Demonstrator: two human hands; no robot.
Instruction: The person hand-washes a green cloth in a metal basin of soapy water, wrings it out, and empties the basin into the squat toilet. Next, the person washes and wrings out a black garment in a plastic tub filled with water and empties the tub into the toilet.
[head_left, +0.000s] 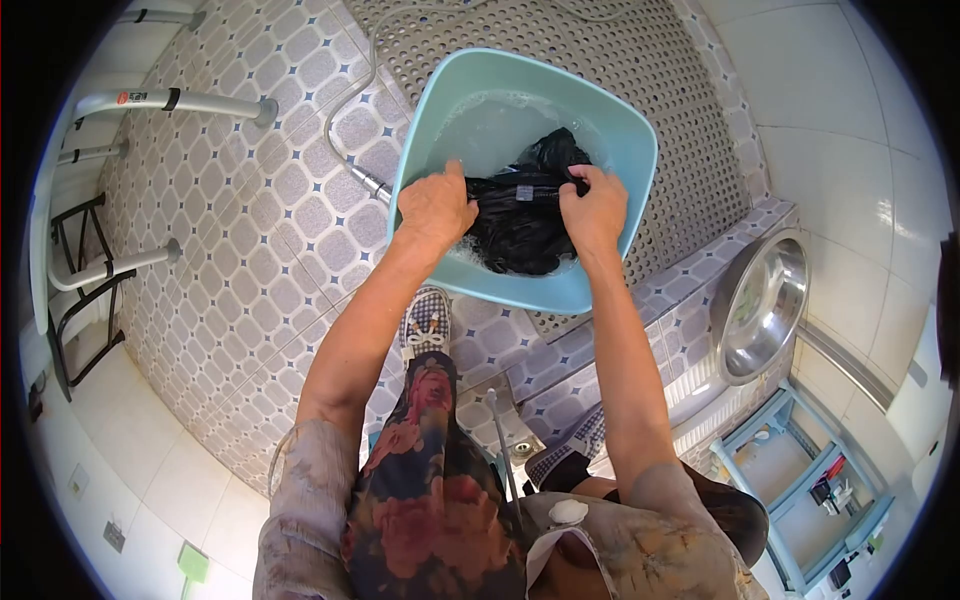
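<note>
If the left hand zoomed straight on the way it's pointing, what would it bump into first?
Probably the far wall of the blue basin, after crossing the soapy water. From above, I can't tell if the left hand is low enough to touch the water first.

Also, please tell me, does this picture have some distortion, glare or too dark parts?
Head view: strong wide-angle bending, with black rounded edges; head view: bright glare on the metal bowl; head view: some folds of the black cloth sink into darkness.
</note>
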